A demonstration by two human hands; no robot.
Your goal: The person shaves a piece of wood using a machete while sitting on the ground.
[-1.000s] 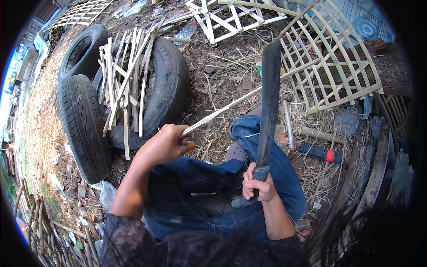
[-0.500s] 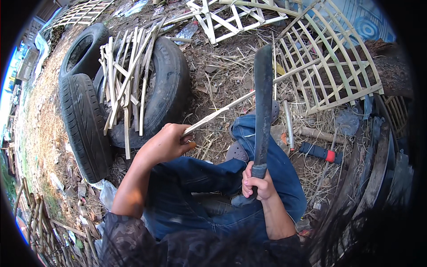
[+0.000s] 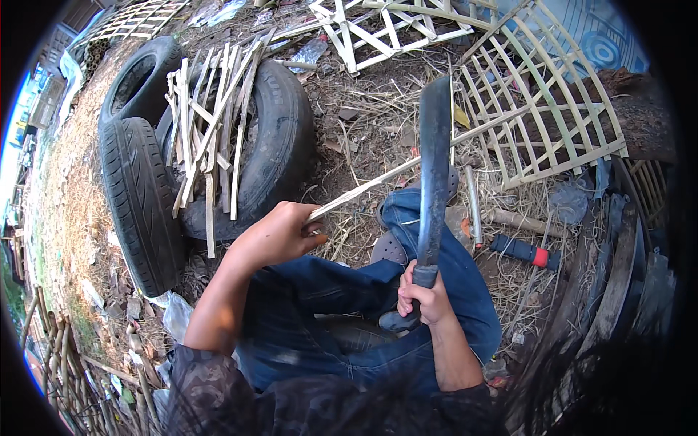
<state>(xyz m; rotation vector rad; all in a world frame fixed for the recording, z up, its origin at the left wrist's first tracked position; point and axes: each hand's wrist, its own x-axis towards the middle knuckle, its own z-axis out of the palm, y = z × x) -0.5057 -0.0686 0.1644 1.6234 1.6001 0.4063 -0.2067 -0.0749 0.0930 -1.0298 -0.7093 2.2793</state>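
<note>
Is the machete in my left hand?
No, the right hand grips the machete by its handle, while the left hand holds a long pale strip.

Raised block capitals, part of a moulded marking, stand out on the upper right sidewall of the black, ring-shaped rubber tyre (image 3: 287,149) that lies flat on the ground; they run along its curve, the same dark colour as the rubber. The blue-and-white patterned sheet (image 3: 602,49) at the upper right bears printed concentric rings; whether letters accompany them cannot be told.
</note>
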